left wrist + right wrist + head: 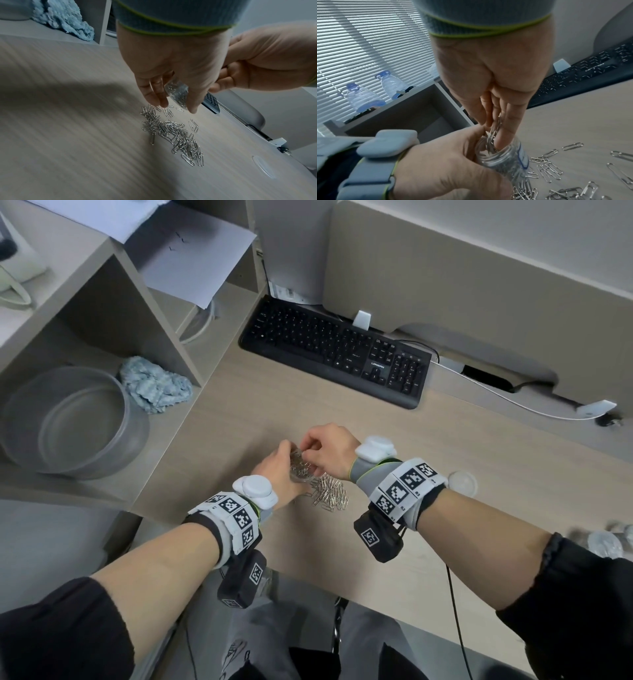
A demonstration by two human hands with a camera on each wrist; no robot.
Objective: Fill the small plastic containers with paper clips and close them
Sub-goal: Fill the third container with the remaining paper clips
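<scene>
The jar (503, 161), clear plastic and well stocked with clips, sits tilted in the left hand (279, 470), whose fingers and thumb curl round its wall, just above the surface (394, 542). The right hand (325, 451) has its fingertips (500, 140) pinched on a small bunch of clips at the jar's mouth, feeding them in. A loose pile of clips (175, 134) lies on the surface directly beneath both hands. A round clear lid (462, 483) rests near the right wrist. This looks like the filling step, with plenty left to gather. Next, I'd guess, the right hand lets go, returns to the pile for more, and later fetches the lid.
</scene>
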